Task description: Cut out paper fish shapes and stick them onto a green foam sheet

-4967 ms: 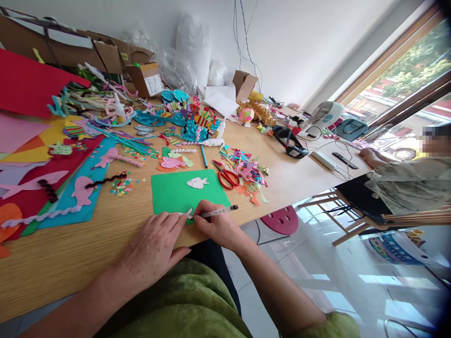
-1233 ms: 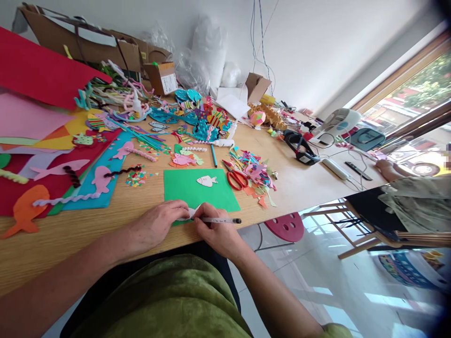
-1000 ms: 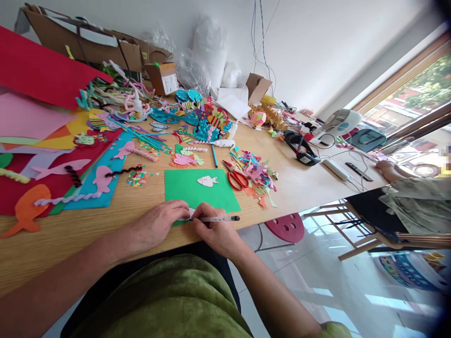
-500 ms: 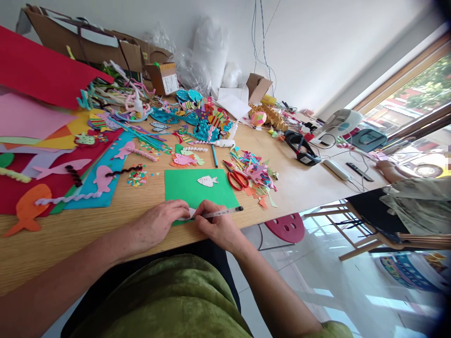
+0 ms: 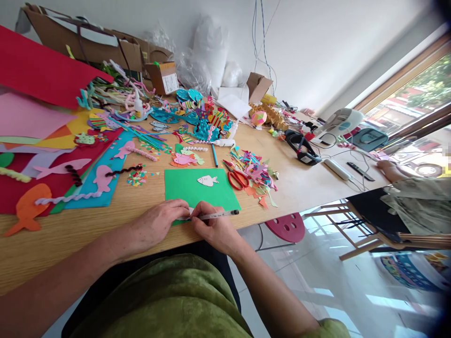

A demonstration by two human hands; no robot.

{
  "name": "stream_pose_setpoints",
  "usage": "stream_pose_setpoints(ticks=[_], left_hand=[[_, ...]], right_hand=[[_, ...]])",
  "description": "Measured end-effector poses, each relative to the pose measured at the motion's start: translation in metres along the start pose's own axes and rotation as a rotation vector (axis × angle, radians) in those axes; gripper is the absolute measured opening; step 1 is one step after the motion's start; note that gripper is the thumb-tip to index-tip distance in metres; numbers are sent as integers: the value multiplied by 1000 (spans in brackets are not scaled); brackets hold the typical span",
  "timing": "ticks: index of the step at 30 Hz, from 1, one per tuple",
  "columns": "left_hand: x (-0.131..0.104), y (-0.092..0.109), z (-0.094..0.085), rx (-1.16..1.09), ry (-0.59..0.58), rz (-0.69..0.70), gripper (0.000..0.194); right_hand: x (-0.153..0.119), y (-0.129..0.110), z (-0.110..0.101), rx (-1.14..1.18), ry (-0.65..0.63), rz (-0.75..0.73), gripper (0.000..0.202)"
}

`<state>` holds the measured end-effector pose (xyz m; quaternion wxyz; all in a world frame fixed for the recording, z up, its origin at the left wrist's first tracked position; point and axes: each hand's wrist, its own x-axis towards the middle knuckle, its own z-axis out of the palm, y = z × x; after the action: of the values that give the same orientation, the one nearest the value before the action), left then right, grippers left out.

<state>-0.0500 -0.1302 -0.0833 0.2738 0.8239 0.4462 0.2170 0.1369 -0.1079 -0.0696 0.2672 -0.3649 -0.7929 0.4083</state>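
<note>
My right hand (image 5: 214, 232) is closed round a clear-barrelled pen (image 5: 221, 214) with a dark end, which points to the right. The pen's tip is hidden behind my fingers. Beside it, my left hand (image 5: 157, 223) presses its fingertips on a small white paper piece (image 5: 191, 211), mostly covered by both hands. Under that piece lies a green paper sheet (image 5: 181, 188) at the table's front edge. A white paper fish (image 5: 207, 180) with drawn lines rests on the sheet's upper part. Red-handled scissors (image 5: 238, 179) lie at the sheet's right side.
Paper scraps (image 5: 257, 166) are heaped beyond the scissors. A blue marker (image 5: 214, 156) lies behind the green sheet. To the left are coloured sheets (image 5: 95, 188) and an orange paper fish (image 5: 30, 206). Far right, another person's arm (image 5: 389, 170) rests on the table.
My right hand and the pen have shifted slightly to the left, and the pen's dark end sits a little lower. My left hand stays in place.
</note>
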Motion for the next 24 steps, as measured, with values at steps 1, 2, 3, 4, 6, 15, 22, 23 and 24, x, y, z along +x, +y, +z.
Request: stream_pose_setpoints(ticks=[1,2,3,4,6,15,22,23,24], left_hand=[[0,0,0,-1,-7,-6,42],[0,0,0,-2,-12,-9,42],[0,1,0,-5,-16,-9,42],[0,1,-1,-8,-18,-7,42],[0,0,-1,-16,-15,-3,41],[0,-2,1,-21,-24,-6,39],[0,1,-3,-45,-20,-19,40],[1,1,-3,-47,-26,-25,40],[1,1,-4,-45,-30,-30,39]], right_hand=[[0,0,0,1,1,-2,10],[0,0,1,3,3,-5,10],[0,0,1,6,4,-8,10],[0,0,1,8,3,-10,10],[1,-1,2,8,-5,-12,10],[3,-4,8,-17,-13,-4,11],[2,-1,-7,130,41,43,8],[2,1,-12,168,86,72,8],[1,4,-17,192,129,94,8]])
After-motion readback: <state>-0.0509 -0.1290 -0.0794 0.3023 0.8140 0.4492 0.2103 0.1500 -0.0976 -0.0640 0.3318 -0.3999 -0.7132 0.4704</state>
